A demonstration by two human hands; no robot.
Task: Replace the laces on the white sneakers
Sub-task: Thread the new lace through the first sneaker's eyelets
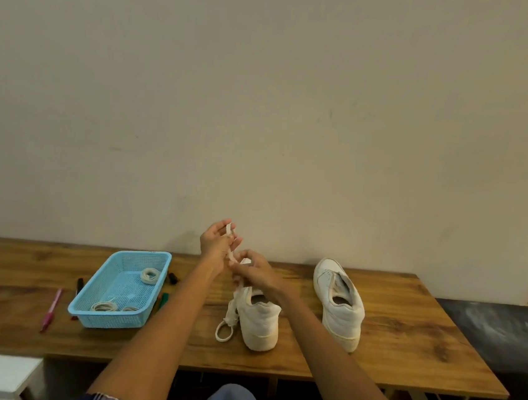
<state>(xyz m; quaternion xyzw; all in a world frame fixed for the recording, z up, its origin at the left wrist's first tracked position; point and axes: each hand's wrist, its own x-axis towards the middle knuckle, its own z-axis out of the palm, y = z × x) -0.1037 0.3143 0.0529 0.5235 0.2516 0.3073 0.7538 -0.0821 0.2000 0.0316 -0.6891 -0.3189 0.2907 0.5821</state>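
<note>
Wooden worktop (386,359) meets a bare wall. We pinch the lace (230,255) in both hands, left hand (215,243) raised, right hand (253,272) above the near sneaker (259,321). Soft, light and limp, it handles best near its tip; the sneaker feels light, so it may shift.

Toe and eyelet rows of the near sneaker (260,320) hidden behind the right hand (253,272) and its wrist. Lace (230,255) runs from the left hand (217,242) down past the right hand; which eyelet it passes through can't be told. Right hand's fingertips hidden, exact pinch unclear. Left of the left hand, markers (172,277) mostly covered by the blue basket (103,316); count unclear. Coils in the basket too small to identify for sure. Pink pen (51,309) blurred, no detail. Both forearms cut off at bottom edge. Worktop (402,361) cut off at left edge.
</note>
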